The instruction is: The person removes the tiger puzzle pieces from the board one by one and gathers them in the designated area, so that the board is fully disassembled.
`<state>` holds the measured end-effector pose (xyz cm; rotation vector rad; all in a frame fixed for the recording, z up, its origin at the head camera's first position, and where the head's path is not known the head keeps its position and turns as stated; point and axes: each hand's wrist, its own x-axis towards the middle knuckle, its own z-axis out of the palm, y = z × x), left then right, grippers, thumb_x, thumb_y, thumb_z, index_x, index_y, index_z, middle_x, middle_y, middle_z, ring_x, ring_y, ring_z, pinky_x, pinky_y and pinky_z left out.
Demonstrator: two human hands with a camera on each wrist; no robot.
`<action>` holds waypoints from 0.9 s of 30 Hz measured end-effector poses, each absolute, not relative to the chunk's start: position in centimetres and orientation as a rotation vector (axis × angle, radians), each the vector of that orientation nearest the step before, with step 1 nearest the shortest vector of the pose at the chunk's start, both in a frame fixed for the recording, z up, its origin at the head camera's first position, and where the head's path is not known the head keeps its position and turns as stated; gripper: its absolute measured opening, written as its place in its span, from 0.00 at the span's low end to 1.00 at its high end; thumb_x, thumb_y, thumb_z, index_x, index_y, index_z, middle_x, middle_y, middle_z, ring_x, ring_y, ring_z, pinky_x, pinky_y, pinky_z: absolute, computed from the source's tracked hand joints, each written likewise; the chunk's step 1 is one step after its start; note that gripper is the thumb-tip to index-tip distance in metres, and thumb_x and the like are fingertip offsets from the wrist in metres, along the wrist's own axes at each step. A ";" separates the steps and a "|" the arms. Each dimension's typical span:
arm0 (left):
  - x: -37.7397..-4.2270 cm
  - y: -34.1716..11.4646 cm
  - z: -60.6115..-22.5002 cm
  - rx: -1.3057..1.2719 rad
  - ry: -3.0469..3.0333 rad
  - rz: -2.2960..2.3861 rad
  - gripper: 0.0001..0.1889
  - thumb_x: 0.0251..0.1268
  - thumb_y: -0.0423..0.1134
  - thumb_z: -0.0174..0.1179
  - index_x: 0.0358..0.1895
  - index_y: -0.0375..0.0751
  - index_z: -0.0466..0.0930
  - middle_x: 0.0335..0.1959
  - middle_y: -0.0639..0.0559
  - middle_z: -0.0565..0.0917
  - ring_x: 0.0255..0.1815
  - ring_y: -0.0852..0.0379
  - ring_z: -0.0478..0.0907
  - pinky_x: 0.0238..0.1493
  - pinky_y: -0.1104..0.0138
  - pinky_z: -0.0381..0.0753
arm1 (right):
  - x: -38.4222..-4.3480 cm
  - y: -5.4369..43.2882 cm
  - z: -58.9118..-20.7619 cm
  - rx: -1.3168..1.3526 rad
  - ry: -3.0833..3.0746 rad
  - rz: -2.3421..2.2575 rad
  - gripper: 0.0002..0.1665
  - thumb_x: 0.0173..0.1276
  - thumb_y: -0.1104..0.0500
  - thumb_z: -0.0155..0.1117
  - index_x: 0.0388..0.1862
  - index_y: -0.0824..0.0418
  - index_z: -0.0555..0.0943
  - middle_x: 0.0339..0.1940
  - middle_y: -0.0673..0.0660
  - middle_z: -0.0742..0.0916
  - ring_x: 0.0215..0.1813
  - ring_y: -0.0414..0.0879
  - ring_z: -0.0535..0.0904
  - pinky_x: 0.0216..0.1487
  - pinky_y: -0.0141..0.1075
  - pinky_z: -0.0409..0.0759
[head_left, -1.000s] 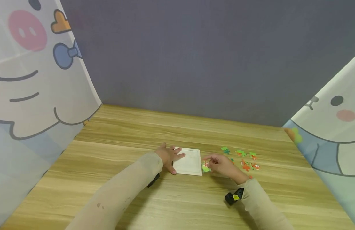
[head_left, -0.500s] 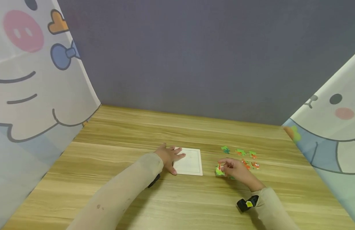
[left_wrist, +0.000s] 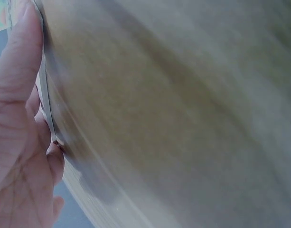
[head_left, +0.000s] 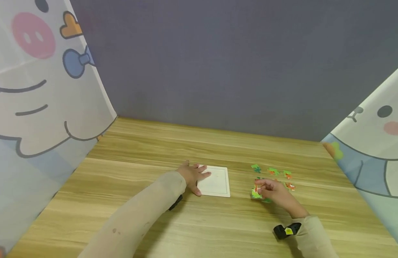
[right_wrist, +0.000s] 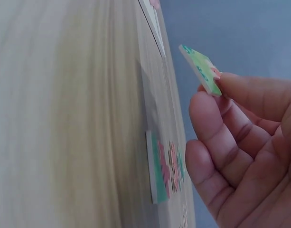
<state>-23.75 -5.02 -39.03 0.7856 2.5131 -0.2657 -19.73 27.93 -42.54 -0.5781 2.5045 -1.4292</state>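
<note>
My left hand [head_left: 190, 176] lies with fingers spread over the left edge of a square white puzzle tray [head_left: 227, 182]. The left wrist view shows the thumb [left_wrist: 22, 57] along the tray's edge. To the right of the tray, my right hand [head_left: 278, 193] pinches a green jigsaw piece [head_left: 256, 194] with an orange and white patch between thumb and fingers. In the right wrist view this jigsaw piece [right_wrist: 198, 69] is held up off the table, tilted, with loose pieces [right_wrist: 159, 173] lying below the hand. Part of the loose group is hidden behind the right hand.
Several loose jigsaw pieces lie on the wooden table [head_left: 173, 143] at the right, among them a green and teal one [head_left: 256, 168], a green and orange one [head_left: 273, 171] and an orange and white one [head_left: 290, 186]. A dark grey wall [head_left: 212, 68] rises behind.
My right hand has moved right with the pinched jigsaw piece, from beside the tray's right edge to the near side of the loose pieces. The left hand stays on the tray.
</note>
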 end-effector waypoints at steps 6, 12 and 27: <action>-23.9 -4.9 -39.2 0.783 2.508 -0.281 0.50 0.52 0.68 0.56 0.77 0.62 0.42 0.78 0.60 0.38 0.77 0.57 0.37 0.73 0.50 0.37 | -19.4 28.9 -42.5 -0.586 2.528 -1.403 0.19 0.70 0.68 0.57 0.55 0.81 0.72 0.31 0.54 0.83 0.28 0.38 0.77 0.29 0.34 0.78; -24.0 -4.9 -39.4 0.774 2.504 -0.290 0.50 0.52 0.68 0.56 0.77 0.63 0.42 0.78 0.60 0.38 0.77 0.57 0.37 0.73 0.50 0.37 | -19.1 30.0 -42.7 -0.579 2.571 -1.393 0.18 0.70 0.69 0.56 0.54 0.81 0.72 0.30 0.49 0.83 0.28 0.37 0.76 0.26 0.33 0.76; -23.9 -4.8 -39.3 0.767 2.504 -0.279 0.50 0.52 0.68 0.57 0.77 0.63 0.42 0.78 0.61 0.38 0.77 0.57 0.38 0.73 0.50 0.37 | -17.6 32.6 -42.6 -0.321 2.666 -1.478 0.19 0.68 0.71 0.57 0.54 0.83 0.72 0.32 0.48 0.84 0.29 0.38 0.79 0.30 0.33 0.81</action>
